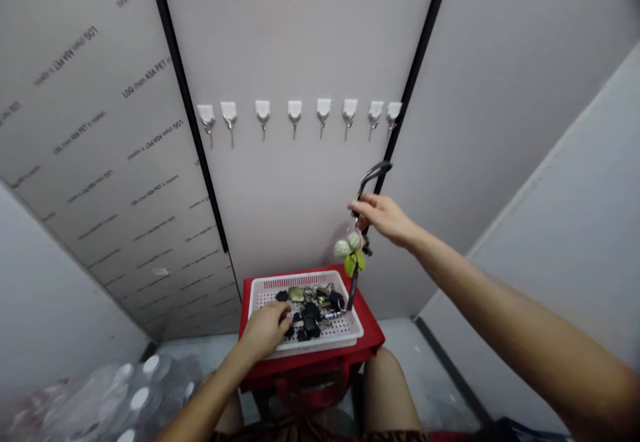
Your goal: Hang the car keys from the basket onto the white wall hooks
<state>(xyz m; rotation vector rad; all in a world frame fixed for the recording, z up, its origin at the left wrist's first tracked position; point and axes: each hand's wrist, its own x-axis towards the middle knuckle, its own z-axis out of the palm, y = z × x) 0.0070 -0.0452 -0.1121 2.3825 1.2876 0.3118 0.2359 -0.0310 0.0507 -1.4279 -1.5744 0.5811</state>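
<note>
My right hand [377,215] is raised in front of the wall, pinching a keychain by its dark strap [375,172], whose loop sticks up above the fingers. Below the hand dangle pale round charms [349,245], a yellow-green charm [355,263] and a further black strap [353,287] reaching down to the basket. My left hand [267,330] rests over the left side of a white plastic basket [356,329], fingers loosely curled with a gap to the thumb. Beside it lies a heap of keys [310,322] with black heads and metal parts; single pieces are hard to make out.
The basket stands on a red-covered stool or small table [373,335] between my knees. A row of several white adhesive hooks [295,110] runs across the wall. Plastic-wrapped bottles [140,399] are at the lower left. Panels [525,129] enclose both sides.
</note>
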